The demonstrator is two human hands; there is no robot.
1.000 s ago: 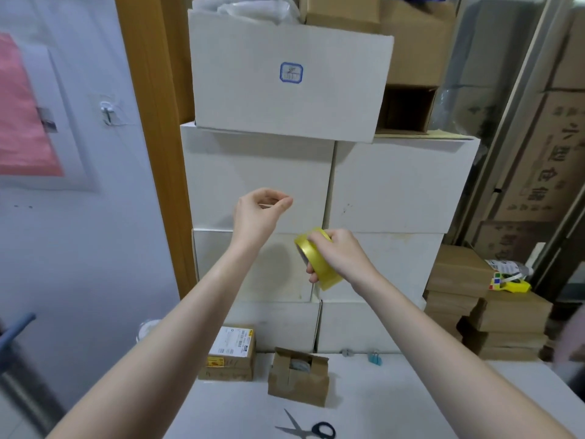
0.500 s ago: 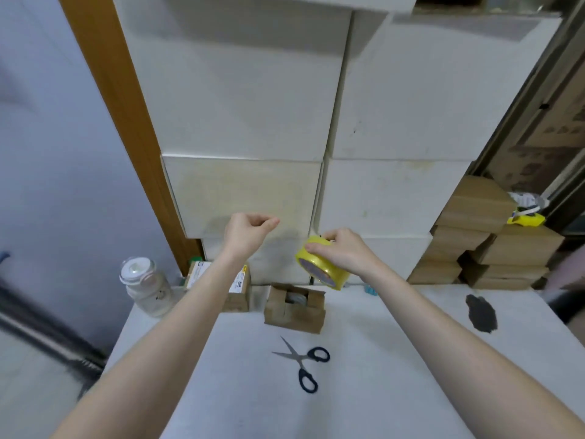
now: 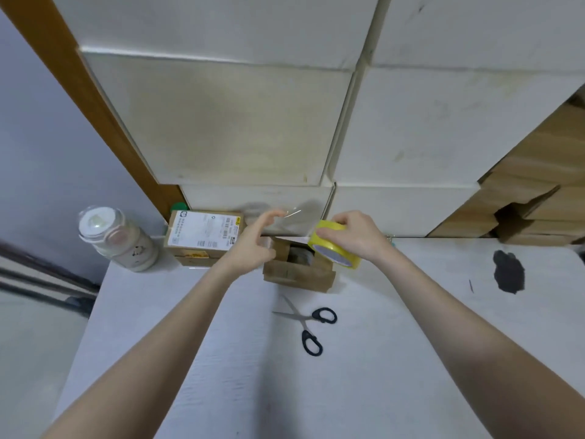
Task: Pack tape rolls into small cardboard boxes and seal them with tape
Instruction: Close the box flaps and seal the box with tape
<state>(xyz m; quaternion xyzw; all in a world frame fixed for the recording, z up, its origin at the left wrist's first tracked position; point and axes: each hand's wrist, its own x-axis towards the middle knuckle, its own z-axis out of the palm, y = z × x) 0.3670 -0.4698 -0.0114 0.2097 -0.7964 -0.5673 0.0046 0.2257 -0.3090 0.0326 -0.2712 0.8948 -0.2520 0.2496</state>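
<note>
My right hand (image 3: 356, 236) grips a yellow tape roll (image 3: 335, 247) above the far side of the white table (image 3: 395, 359). A clear strip of tape (image 3: 289, 223) stretches left from the roll to my left hand (image 3: 256, 240), whose fingertips pinch its free end. Just below the roll stands a small open brown cardboard box (image 3: 297, 274) with a tape roll partly visible inside it. A second small box with a white shipping label (image 3: 204, 236) sits to its left.
Black-handled scissors (image 3: 308, 324) lie open on the table near the open box. A lidded jar (image 3: 115, 239) stands at the table's far left corner. Large white cartons (image 3: 240, 122) are stacked behind, brown boxes (image 3: 538, 198) at the right. A dark stain (image 3: 508, 275) marks the table.
The view has tilted down toward the table. Both hands have lowered to just above the open box, and the strip of tape between them has lengthened.
</note>
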